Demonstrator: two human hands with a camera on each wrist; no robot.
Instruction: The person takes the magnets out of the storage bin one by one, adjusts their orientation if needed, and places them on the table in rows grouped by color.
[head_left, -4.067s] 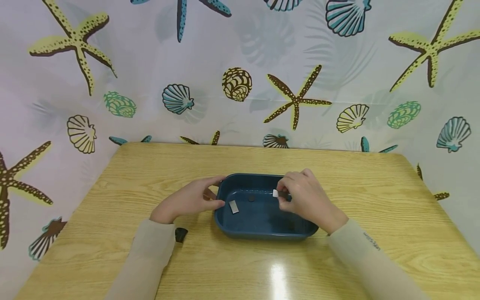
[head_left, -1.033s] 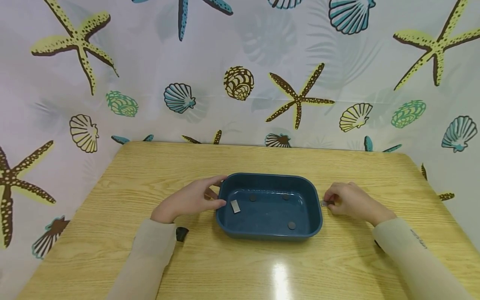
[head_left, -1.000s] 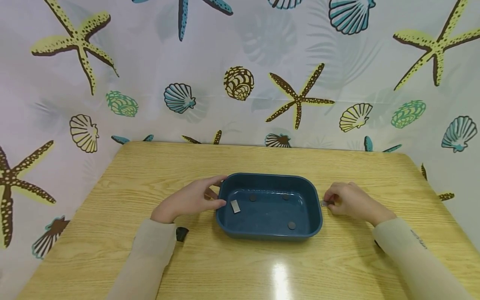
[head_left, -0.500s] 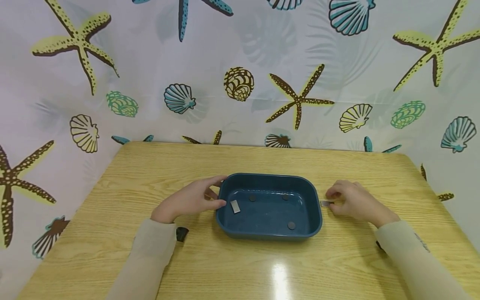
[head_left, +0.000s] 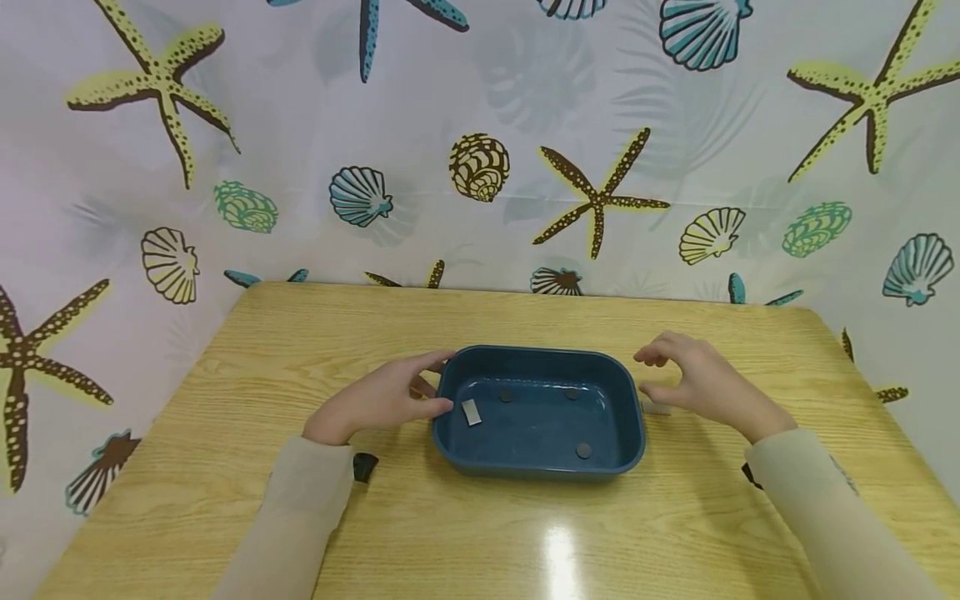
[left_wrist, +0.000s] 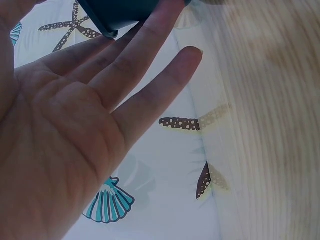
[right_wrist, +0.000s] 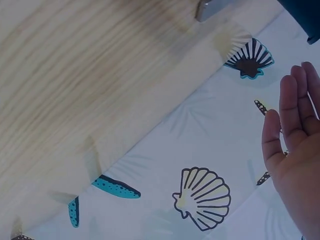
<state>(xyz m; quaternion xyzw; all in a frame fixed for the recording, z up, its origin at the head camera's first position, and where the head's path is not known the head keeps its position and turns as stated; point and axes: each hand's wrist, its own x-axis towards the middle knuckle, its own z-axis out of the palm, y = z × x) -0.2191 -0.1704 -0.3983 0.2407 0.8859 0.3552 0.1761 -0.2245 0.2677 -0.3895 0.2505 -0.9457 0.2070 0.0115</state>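
A dark blue plastic tub (head_left: 537, 469) stands at the middle of the wooden table. My left hand (head_left: 378, 402) touches its left end, thumb at the rim and fingertips at the back corner; straight fingers show in the left wrist view. Inside lie a small silver rectangular piece (head_left: 471, 412) and three dark round discs, one of them the near disc (head_left: 583, 451). Just outside the tub's right end, a similar grey metal piece (head_left: 657, 408) lies on the table, partly behind my thumb. My right hand (head_left: 701, 383) is above it, thumb and fingers spread apart, holding nothing.
A small black object (head_left: 364, 467) lies beside my left sleeve. Another black object (head_left: 751, 476) peeks out by the right cuff. A white cloth (head_left: 420, 100) printed with shells and starfish hangs behind the wooden table (head_left: 450, 533) and at its sides.
Earlier, my right hand pinched a small piece over the tub, then moved right to the table beside it. Now it has let go and lifted, fingers spreading. My left hand stays.
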